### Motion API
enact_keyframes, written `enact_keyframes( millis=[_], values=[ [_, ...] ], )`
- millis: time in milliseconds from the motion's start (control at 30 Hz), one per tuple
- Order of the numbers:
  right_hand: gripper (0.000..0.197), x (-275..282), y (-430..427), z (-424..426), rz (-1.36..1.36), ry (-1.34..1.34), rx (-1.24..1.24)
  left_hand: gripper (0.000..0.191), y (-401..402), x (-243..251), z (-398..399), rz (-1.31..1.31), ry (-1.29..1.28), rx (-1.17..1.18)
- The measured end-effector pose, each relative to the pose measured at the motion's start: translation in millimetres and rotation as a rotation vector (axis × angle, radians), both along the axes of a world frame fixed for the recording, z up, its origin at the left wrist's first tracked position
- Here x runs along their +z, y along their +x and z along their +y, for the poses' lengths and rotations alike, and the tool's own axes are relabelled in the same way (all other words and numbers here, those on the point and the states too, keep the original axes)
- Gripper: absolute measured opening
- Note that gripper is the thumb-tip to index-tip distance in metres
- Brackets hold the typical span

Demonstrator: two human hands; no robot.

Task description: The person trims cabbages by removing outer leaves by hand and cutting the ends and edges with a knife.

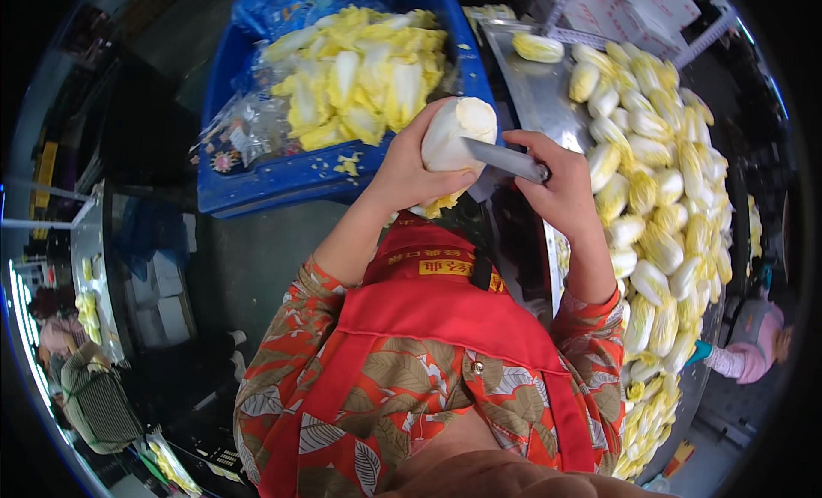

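My left hand (411,167) grips a napa cabbage (449,145), its pale cut base facing up and its yellow leaf tips hanging down near the red apron. In my right hand (552,177) is a knife (504,159) with a broad metal blade; the blade lies against the side of the cabbage just below the base. Beyond my left hand stands a blue plastic bin (276,183), with a heap of loose yellow and white cabbage leaves (359,80) and clear plastic bags (247,128) inside.
On the right, many napa cabbages (661,196) are piled on a metal table (533,93). A co-worker in pink (758,337) is at its far side, one gloved hand at the pile. White boxes (629,16) stand at the top right. Other people and a metal table (96,234) are at the left.
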State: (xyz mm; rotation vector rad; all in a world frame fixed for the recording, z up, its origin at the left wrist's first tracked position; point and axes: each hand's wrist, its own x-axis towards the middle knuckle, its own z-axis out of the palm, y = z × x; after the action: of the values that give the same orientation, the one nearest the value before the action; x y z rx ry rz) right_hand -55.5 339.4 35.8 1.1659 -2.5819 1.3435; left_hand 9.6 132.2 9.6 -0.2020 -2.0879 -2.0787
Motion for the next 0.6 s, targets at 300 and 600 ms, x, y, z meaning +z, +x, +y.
enact_keyframes(
  millis=[300,600],
  values=[
    [0.027,12,-22,-102,0.225,0.094,0.156,0.078,11,12,-79,-0.066,-0.083,0.154],
    [0.010,16,-43,-133,0.207,0.194,0.273,0.078,4,10,-112,-0.159,0.026,-0.002]
  ],
)
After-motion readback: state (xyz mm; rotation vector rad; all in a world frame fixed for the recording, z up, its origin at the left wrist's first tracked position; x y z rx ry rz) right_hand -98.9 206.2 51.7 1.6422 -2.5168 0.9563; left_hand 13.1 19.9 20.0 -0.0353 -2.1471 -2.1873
